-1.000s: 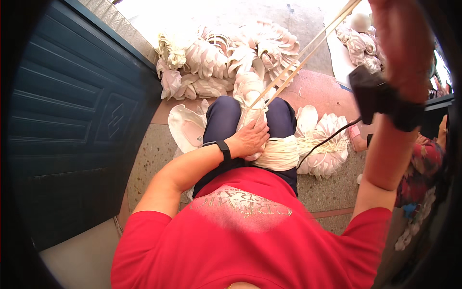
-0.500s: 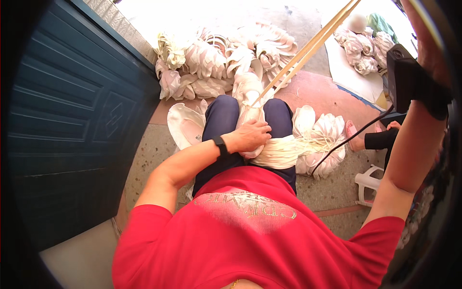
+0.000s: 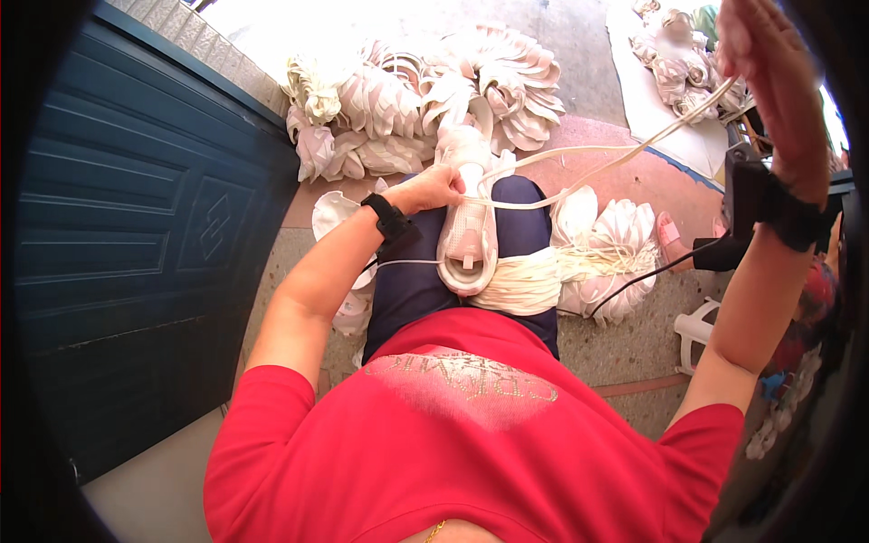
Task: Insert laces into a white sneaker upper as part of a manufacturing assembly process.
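A pale pinkish-white shoe rests between my thighs, its heel end toward me. At its left side, by the lace area, my left hand is closed with fingertips pinched on a cream shoelace. My right hand is raised at the upper right. Long strands of shoelace run from the shoe up to its fingers, curving loosely; the grip itself is partly hidden. Across my right thigh lies a thick bundle of cream laces.
Beyond my knees is a large heap of pale shoe uppers. Another cluster of uppers lies right of my thigh, with a white stool nearby. A blue panelled door stands left. At the right, another person's pink shoe shows.
My right hand has come down into view, and the taut laces have slackened into curves. My left hand has moved from over the shoe to its left side, farther from me.
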